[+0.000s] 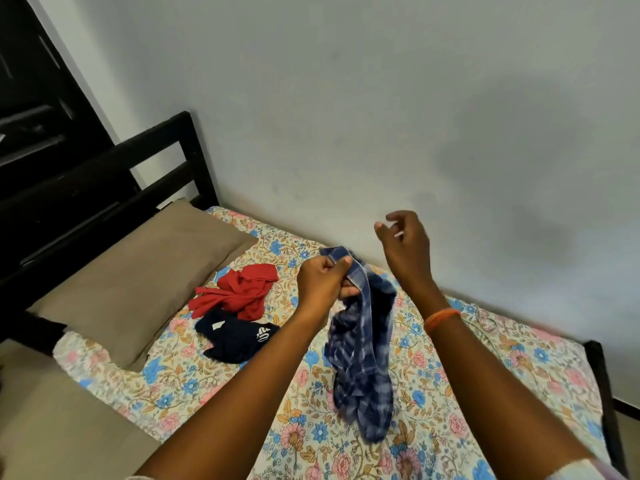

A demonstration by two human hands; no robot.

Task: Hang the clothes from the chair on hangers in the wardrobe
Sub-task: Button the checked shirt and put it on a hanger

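Note:
My left hand [323, 282] grips the top edge of a blue and white checked shirt [363, 355], which hangs down from it and touches the bed. My right hand [403, 242] is raised just to the right of the shirt, fingers loosely curled, holding nothing. A crumpled red garment [239, 291] lies on the flowered bedsheet [485, 358] to the left. A dark navy garment [235, 336] with white print lies just in front of the red one. No hanger, chair or wardrobe interior is in view.
A tan pillow [138, 282] lies at the head of the bed against the black bed frame [166, 157]. A dark door or wardrobe panel [34, 98] stands at the far left. A plain wall runs behind the bed.

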